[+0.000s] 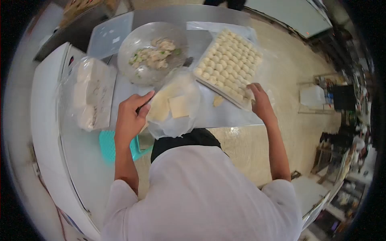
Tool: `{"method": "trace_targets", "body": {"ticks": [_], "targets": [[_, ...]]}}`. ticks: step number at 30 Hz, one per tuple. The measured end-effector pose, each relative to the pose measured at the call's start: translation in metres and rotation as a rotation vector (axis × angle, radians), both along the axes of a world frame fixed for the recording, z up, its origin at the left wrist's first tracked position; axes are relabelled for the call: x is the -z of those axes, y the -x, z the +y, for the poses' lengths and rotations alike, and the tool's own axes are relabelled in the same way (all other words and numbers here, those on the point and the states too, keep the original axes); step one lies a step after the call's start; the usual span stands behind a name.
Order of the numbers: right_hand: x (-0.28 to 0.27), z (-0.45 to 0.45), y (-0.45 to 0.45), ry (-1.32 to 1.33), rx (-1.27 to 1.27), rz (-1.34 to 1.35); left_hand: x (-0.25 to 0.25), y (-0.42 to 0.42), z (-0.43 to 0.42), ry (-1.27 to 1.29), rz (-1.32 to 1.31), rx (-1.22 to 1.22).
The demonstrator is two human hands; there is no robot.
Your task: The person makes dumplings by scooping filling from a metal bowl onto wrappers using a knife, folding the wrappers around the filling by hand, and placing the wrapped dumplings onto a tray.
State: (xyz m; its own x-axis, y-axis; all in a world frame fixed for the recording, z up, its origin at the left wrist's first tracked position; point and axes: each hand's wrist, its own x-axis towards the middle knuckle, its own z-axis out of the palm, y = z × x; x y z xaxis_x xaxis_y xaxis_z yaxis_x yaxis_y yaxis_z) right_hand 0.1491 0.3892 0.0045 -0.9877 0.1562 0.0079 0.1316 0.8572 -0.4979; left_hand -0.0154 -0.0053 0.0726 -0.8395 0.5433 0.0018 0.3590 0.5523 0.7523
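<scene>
My left hand (132,110) is closed around a thin dark tool handle (144,102); its other end cannot be made out. Beside that hand, a clear plastic bag (187,84) lies open with a stack of pale yellow square wrappers (179,106) on it. At the near right corner of a tray, my right hand (262,102) has its fingers closed on a pale dumpling (249,94). Rows of similar round dumplings (227,60) fill the tray (221,91). Behind the wrappers sits a wide metal bowl (134,38) with a pale filling and green bits (155,56).
A clear plastic lid or container (108,36) lies left of the bowl. Bagged white blocks (86,94) stand at the left. A wrapper scrap (218,100) rests on the metal table (209,114) near the tray. Below the left forearm is a turquoise stool (107,146).
</scene>
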Motion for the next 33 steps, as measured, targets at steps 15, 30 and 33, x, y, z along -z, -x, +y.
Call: {"method": "trace_targets", "body": {"ticks": [15,30,33], "targets": [[0.127,-0.201,0.112,-0.056,-0.374,-0.250,0.021,-0.017,-0.059,0.004,-0.074,-0.271],[0.030,-0.156,0.102,1.006,-0.155,-0.142,0.042,0.029,-0.032,0.128,0.085,-0.118],[0.019,-0.155,0.097,0.945,-0.164,-0.144,0.049,0.061,-0.013,0.191,0.219,-0.071]]}}
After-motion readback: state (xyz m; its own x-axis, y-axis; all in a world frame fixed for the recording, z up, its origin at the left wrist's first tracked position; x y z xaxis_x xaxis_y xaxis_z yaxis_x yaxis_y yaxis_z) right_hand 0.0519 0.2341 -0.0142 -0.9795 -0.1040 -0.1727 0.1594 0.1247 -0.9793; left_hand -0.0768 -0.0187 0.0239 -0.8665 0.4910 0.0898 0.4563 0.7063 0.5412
